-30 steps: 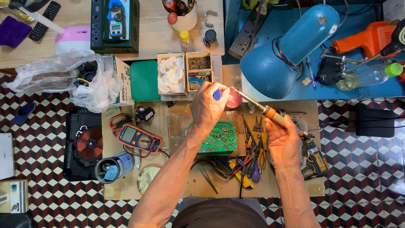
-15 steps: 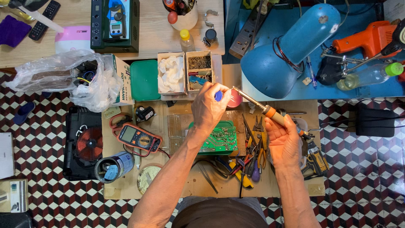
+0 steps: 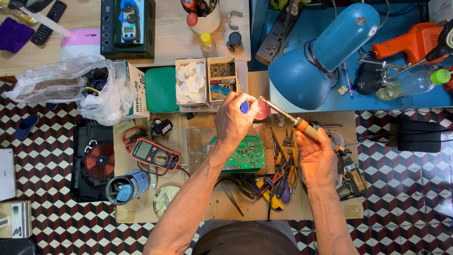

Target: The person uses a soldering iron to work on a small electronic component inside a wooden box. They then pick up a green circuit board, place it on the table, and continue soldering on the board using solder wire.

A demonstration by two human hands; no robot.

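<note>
1. Checkered red, white and black tile floor [image 3: 406, 189] under low cardboard-topped bench [image 3: 198, 208]; wooden top and blue surface further back.
2. Left hand [image 3: 236, 120] raised over green circuit board [image 3: 245, 153], fingers [image 3: 233, 101] curled together around small blue-tipped item [image 3: 244, 107]; what it is, too hidden to tell.
3. Right hand [image 3: 316, 158] palm up, fingers clamped on orange handle of soldering iron [image 3: 290, 118]; metal tip pointing up-left, ending just beside the blue-tipped item.
4. Circuit board flat on bench, partly covered by left wrist, between the two forearms.
5. Pile of pliers and cutters [image 3: 283, 174] with red, yellow and purple handles, just right of board, near right hand.
6. Multimeter [image 3: 153, 155] with red casing, left of board, leads looped around it.
7. Copper coil unit [image 3: 96, 160] in black housing at far left edge of bench; metal can [image 3: 127, 186] lying just beside it.
8. Two open small boxes [image 3: 207, 80] behind left hand: one with white wadding, one with small parts.
9. Green lid [image 3: 161, 89] left of boxes; clear plastic bag [image 3: 71, 87] with parts further left.
10. Blue desk lamp [image 3: 321, 61] tilted on blue surface, upper right; orange tool [image 3: 408, 42] beyond it.
</note>
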